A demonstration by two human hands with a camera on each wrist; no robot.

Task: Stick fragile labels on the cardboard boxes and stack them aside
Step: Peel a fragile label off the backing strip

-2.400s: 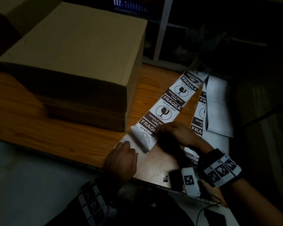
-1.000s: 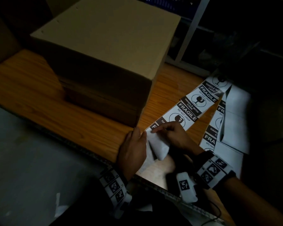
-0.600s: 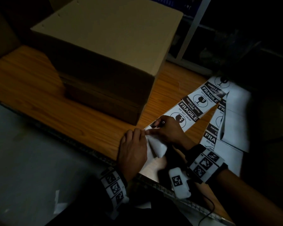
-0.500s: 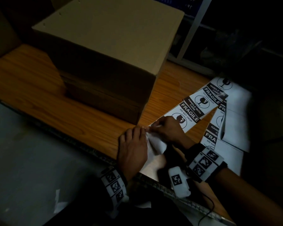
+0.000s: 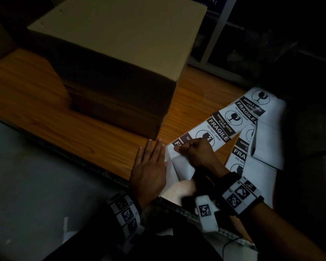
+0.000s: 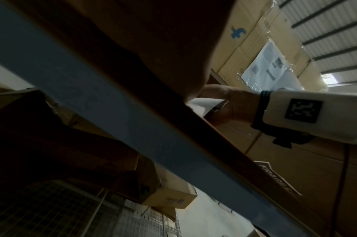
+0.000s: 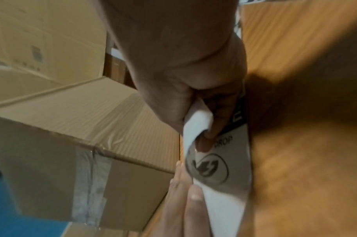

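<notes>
Label strip (image 5: 217, 129) at tabletop's (image 5: 45, 102) near edge | our flat left hand (image 5: 149, 172) pinned backing | right hand (image 5: 198, 153) pinched peeling fragile label (image 7: 195, 128) | thin, floppy, sticky: take its corner

On my left wrist (image 5: 125, 211) I wear a white band printed with black square code markers, three of them in a row along its side. My right wrist (image 5: 241, 193) carries a like band with black-and-white code squares, held by a black strap. Just beside it hangs a white block-shaped camera housing (image 5: 205, 211) with one black code square on its face. A thin dark cable (image 5: 231, 243) trails off below it. My clothing lower down is dark.
</notes>
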